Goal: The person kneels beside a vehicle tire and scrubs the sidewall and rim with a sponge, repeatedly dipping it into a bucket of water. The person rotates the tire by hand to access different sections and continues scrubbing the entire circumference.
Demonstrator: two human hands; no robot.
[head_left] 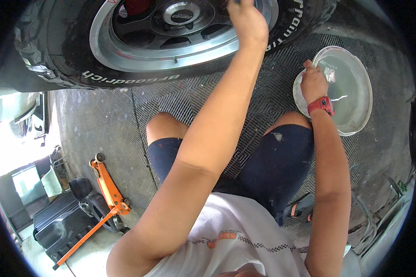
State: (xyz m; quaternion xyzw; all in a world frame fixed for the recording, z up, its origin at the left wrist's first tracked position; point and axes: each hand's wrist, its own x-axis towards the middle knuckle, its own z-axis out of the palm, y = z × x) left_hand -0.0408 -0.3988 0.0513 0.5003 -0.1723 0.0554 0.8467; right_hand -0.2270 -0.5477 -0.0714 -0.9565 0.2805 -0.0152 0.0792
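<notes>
My left hand [248, 24] reaches up to the right side of a wheel's dark spoked rim [152, 27] with a silver outer lip. Its fingers are closed and partly cut off by the top edge; a small bit of something dark and yellowish shows at them, too little to name. The black tire [60, 51] with raised white lettering surrounds the rim. To the right, my right hand [314, 82], with a red watch at the wrist, is closed over the near-left edge of a whitish bucket [369, 99]. Cloudy water stands inside the bucket.
Dark ridged mats [254, 106] cover the floor around my bent knees. At the lower left lie an orange floor jack [107, 184] with its long handle and a black ribbed plastic case [62, 221]. Metal tubing [367, 217] stands at the lower right.
</notes>
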